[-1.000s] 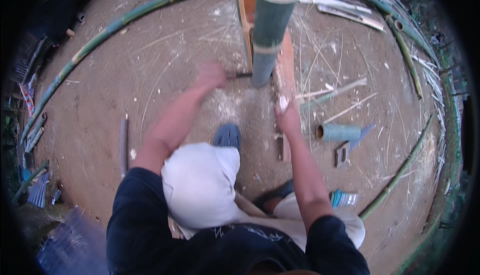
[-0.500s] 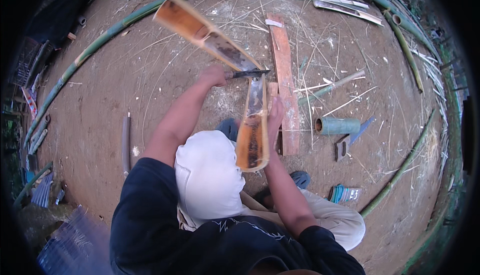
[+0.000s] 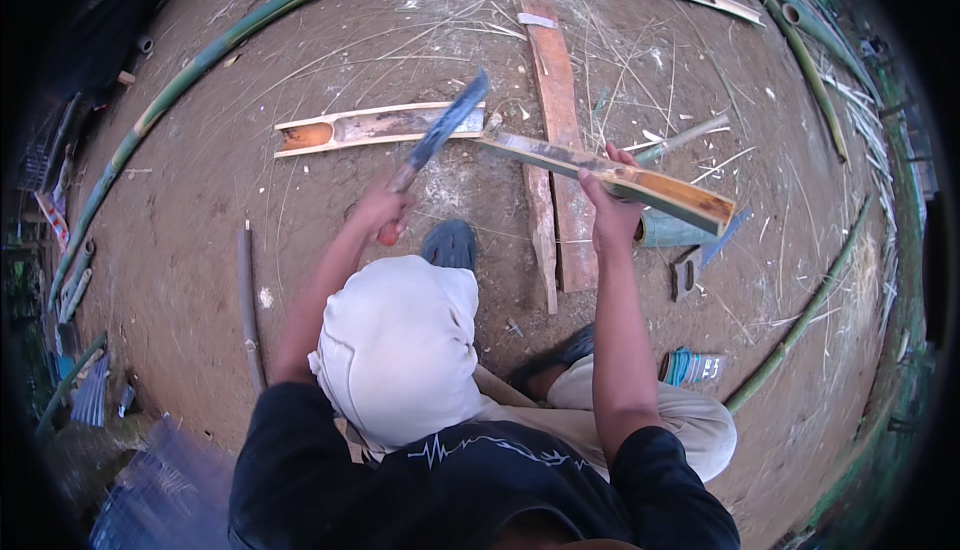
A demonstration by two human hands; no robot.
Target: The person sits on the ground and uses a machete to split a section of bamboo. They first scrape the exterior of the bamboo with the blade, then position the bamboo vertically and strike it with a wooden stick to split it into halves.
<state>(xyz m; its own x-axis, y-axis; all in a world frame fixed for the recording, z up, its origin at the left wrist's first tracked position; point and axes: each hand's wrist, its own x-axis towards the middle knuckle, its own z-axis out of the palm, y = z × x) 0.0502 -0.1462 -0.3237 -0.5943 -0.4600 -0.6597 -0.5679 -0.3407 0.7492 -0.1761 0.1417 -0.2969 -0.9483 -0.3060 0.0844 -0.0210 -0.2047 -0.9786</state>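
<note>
My left hand [image 3: 380, 208] is closed round the handle of a machete [image 3: 448, 122], its dark blade slanting up and away to the right. In my right hand [image 3: 612, 212] is a split bamboo half [image 3: 672, 190], hollow side up, with orange-brown inside at its near right end. Beyond the blade is a second split bamboo half [image 3: 370, 130], its hollow side also showing, low over or on the ground. The far left end of the held half meets or overlaps that piece's right end; whether they still join I cannot tell. The blade crosses in front of the second half.
Reddish wooden boards [image 3: 562, 80] lie ahead on the dirt. To the right are a green bamboo tube [image 3: 662, 230], a handsaw [image 3: 688, 272] and a cup-like container [image 3: 695, 366]. A brown stick [image 3: 248, 300] lies left. Long green bamboo poles [image 3: 210, 55] curve round the work area.
The two bamboo halves have swung apart, one to the left, one to the right with my right hand. The machete has come away from their joint and now points upward.
</note>
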